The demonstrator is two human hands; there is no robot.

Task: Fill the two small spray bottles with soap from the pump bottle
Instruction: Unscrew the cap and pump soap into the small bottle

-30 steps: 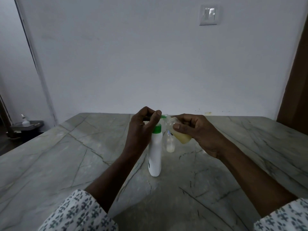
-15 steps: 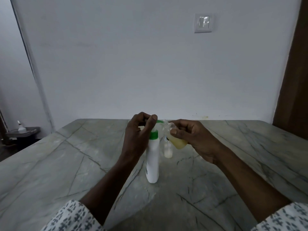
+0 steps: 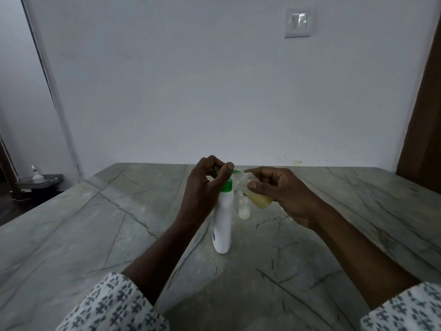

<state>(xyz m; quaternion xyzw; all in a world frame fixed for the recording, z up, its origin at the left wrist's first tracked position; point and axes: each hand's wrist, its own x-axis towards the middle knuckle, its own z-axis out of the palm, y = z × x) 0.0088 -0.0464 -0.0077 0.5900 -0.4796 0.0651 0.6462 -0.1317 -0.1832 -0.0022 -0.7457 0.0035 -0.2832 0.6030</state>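
Observation:
A tall white pump bottle with a green collar and pump head stands upright mid-table. My left hand is closed over its pump head, thumb on top. My right hand holds a small clear spray bottle tilted, its open neck against the green nozzle; yellowish soap fills its lower part. A second small bottle stands on the table just behind the pump bottle, with a little pale liquid at its bottom.
The grey marble table reaches the white back wall. A light switch is on that wall. At far left, off the table, a small stand carries a white bottle. A brown door edge is at right.
The camera view shifted slightly between frames. Both hands keep the same grip, the small bottle's neck staying at the pump nozzle.

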